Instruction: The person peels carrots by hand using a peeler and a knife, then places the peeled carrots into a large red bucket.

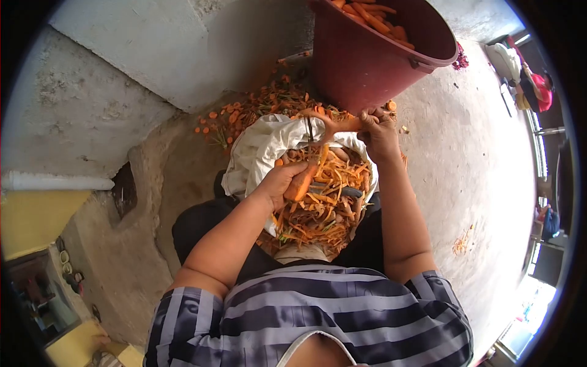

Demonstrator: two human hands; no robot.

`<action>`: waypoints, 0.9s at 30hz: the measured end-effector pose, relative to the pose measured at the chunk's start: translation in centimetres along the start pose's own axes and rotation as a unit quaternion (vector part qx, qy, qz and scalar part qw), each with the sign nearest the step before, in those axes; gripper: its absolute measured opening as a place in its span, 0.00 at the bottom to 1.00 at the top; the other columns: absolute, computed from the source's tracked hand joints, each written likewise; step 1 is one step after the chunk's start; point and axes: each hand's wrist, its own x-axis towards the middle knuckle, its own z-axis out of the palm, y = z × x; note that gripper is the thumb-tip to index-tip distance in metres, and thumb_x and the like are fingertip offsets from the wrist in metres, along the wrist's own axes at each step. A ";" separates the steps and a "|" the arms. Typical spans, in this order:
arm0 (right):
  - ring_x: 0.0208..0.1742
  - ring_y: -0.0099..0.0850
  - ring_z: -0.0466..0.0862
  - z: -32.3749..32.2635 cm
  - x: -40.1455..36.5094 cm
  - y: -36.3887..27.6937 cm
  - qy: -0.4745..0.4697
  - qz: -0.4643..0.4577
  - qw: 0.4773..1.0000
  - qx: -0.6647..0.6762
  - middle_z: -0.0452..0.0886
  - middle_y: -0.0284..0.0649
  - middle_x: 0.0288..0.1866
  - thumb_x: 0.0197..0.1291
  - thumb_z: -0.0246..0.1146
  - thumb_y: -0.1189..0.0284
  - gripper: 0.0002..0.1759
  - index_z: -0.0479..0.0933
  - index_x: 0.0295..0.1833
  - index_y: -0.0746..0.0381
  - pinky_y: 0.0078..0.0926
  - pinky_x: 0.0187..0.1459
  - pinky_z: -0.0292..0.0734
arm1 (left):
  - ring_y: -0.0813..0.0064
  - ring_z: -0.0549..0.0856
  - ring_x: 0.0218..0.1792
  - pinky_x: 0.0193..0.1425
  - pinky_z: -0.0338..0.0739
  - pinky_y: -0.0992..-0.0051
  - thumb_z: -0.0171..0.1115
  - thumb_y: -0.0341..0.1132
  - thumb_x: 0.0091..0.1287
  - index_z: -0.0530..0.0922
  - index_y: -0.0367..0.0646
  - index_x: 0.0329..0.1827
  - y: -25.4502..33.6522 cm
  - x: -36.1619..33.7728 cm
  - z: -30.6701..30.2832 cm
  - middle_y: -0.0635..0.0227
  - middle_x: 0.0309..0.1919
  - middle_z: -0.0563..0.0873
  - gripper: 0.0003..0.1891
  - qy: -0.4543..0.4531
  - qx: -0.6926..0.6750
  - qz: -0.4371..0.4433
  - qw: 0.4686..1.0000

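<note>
My left hand is wrapped round a carrot, which points up and away over the sack. In my right hand is an orange Y-shaped peeler, gripped by its handle. Its blade end is just beyond the carrot's tip, and a strip of peel hangs near there. Below both hands a white sack stands open between my knees, heaped with carrot peelings. A dark, long object lies among the peelings.
A dark red bucket holding several carrots stands just beyond the sack. Carrot slices and scraps litter the floor by the wall. A white pipe runs along the left. People are at the far right.
</note>
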 end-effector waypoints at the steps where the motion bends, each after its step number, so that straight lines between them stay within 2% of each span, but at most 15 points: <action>1: 0.19 0.15 0.67 -0.4 0.1 -0.1 -0.023 0.022 0.999 -0.004 0.72 0.28 0.21 0.47 0.69 0.72 0.11 0.72 0.32 0.60 0.12 0.20 0.60 | 0.75 0.81 0.30 0.33 0.78 0.74 0.49 0.39 0.66 0.72 0.38 0.45 0.1 0.0 0.2 0.65 0.33 0.79 0.13 0.004 0.021 0.015 1.000; 2: 0.20 0.14 0.67 -0.7 0.0 -0.1 -0.045 0.044 0.998 -0.008 0.72 0.28 0.21 0.47 0.69 0.72 0.11 0.72 0.32 0.61 0.12 0.20 0.60 | 0.76 0.81 0.31 0.34 0.78 0.75 0.49 0.38 0.66 0.72 0.38 0.44 0.0 0.1 0.2 0.65 0.33 0.80 0.13 0.011 0.010 0.028 0.999; 5: 0.20 0.14 0.67 1.0 -1.0 -0.6 -0.029 0.044 0.985 -0.167 0.71 0.28 0.20 0.47 0.69 0.72 0.11 0.73 0.31 0.62 0.13 0.20 0.60 | 0.77 0.81 0.33 0.38 0.76 0.78 0.52 0.36 0.65 0.74 0.37 0.43 -0.1 0.4 0.2 0.66 0.34 0.80 0.11 0.032 -0.015 0.061 0.998; 8: 0.18 0.15 0.66 1.9 -1.5 0.0 -0.009 -0.031 0.959 -0.283 0.71 0.28 0.19 0.47 0.69 0.72 0.12 0.73 0.30 0.63 0.14 0.18 0.57 | 0.79 0.80 0.35 0.42 0.73 0.81 0.53 0.33 0.63 0.76 0.36 0.42 -0.1 0.3 0.5 0.67 0.34 0.81 0.11 0.055 0.002 0.097 0.994; 10: 0.15 0.16 0.64 1.7 -1.8 0.2 -0.018 0.011 0.985 -0.170 0.71 0.31 0.19 0.46 0.70 0.70 0.13 0.73 0.30 0.63 0.16 0.15 0.56 | 0.80 0.80 0.35 0.41 0.72 0.81 0.53 0.33 0.63 0.77 0.35 0.41 -0.1 0.3 0.6 0.67 0.33 0.81 0.10 0.072 0.059 0.143 0.985; 13: 0.12 0.17 0.63 0.5 -1.5 0.7 -0.056 0.070 0.995 -0.048 0.69 0.31 0.16 0.49 0.68 0.70 0.12 0.71 0.30 0.63 0.17 0.13 0.56 | 0.81 0.79 0.34 0.39 0.73 0.81 0.51 0.33 0.64 0.77 0.36 0.40 -0.1 0.6 0.5 0.68 0.33 0.81 0.10 0.052 0.171 0.221 0.959; 14: 0.12 0.17 0.63 0.5 -1.4 0.6 -0.024 0.069 0.997 -0.035 0.68 0.31 0.16 0.49 0.67 0.70 0.12 0.70 0.30 0.63 0.17 0.12 0.55 | 0.80 0.80 0.34 0.38 0.73 0.80 0.51 0.34 0.65 0.76 0.37 0.40 -0.1 0.6 0.8 0.69 0.33 0.81 0.10 0.048 0.199 0.245 0.948; 17: 0.10 0.18 0.63 0.1 -0.6 0.0 0.089 0.068 0.994 0.005 0.68 0.32 0.16 0.51 0.65 0.71 0.12 0.68 0.32 0.62 0.18 0.09 0.56 | 0.79 0.80 0.31 0.36 0.75 0.78 0.50 0.38 0.66 0.74 0.38 0.43 0.4 -0.2 2.3 0.69 0.33 0.80 0.12 0.057 0.055 0.151 0.985; 20: 0.13 0.19 0.64 -0.4 -0.4 0.0 0.180 0.051 0.982 -0.011 0.67 0.30 0.20 0.50 0.66 0.69 0.12 0.69 0.33 0.60 0.17 0.13 0.58 | 0.77 0.80 0.31 0.34 0.76 0.76 0.47 0.39 0.67 0.73 0.39 0.45 0.3 -0.4 3.2 0.67 0.32 0.79 0.13 0.053 -0.071 0.057 0.994; 21: 0.14 0.20 0.66 1.0 -1.0 -0.2 0.174 0.050 0.982 -0.050 0.66 0.30 0.19 0.50 0.66 0.68 0.13 0.68 0.33 0.60 0.18 0.13 0.59 | 0.76 0.80 0.30 0.33 0.76 0.75 0.46 0.39 0.67 0.72 0.40 0.45 0.4 -0.5 3.4 0.66 0.32 0.79 0.13 0.047 -0.106 0.034 0.993; 22: 0.13 0.20 0.67 2.7 -2.0 -0.1 0.180 0.060 0.980 -0.056 0.68 0.32 0.16 0.47 0.67 0.69 0.12 0.70 0.26 0.60 0.20 0.12 0.62 | 0.75 0.80 0.30 0.33 0.77 0.75 0.45 0.39 0.68 0.72 0.40 0.46 0.4 -0.5 3.4 0.66 0.32 0.79 0.13 0.041 -0.141 0.011 0.989; 23: 0.15 0.20 0.68 2.2 -2.1 1.7 0.103 0.032 0.990 -0.088 0.69 0.32 0.17 0.46 0.68 0.69 0.12 0.71 0.25 0.61 0.17 0.17 0.61 | 0.74 0.80 0.30 0.33 0.78 0.74 0.42 0.39 0.69 0.71 0.40 0.47 -0.4 0.8 1.5 0.65 0.32 0.79 0.14 -0.017 -0.145 -0.003 0.989; 24: 0.17 0.20 0.69 4.3 -3.9 1.0 0.078 0.040 0.985 -0.145 0.71 0.33 0.17 0.46 0.69 0.69 0.13 0.71 0.24 0.61 0.16 0.20 0.61 | 0.75 0.81 0.29 0.32 0.78 0.75 0.42 0.40 0.69 0.71 0.40 0.47 -0.4 0.5 2.0 0.66 0.32 0.79 0.14 -0.010 -0.145 -0.015 0.989; 26: 0.18 0.21 0.70 4.0 -3.9 2.7 0.033 0.005 0.984 -0.175 0.71 0.33 0.18 0.46 0.68 0.69 0.13 0.71 0.26 0.63 0.19 0.21 0.64 | 0.75 0.81 0.29 0.31 0.79 0.76 0.41 0.41 0.69 0.71 0.39 0.48 -0.2 -0.5 3.2 0.66 0.33 0.80 0.15 0.006 -0.144 -0.041 0.989; 27: 0.18 0.22 0.70 4.5 -3.8 1.6 0.086 0.025 0.974 -0.208 0.72 0.35 0.19 0.46 0.68 0.70 0.12 0.71 0.26 0.64 0.20 0.20 0.64 | 0.77 0.81 0.30 0.31 0.79 0.78 0.42 0.41 0.69 0.70 0.39 0.50 -1.7 1.7 -1.4 0.66 0.34 0.80 0.16 -0.239 -0.118 -0.045 0.963</action>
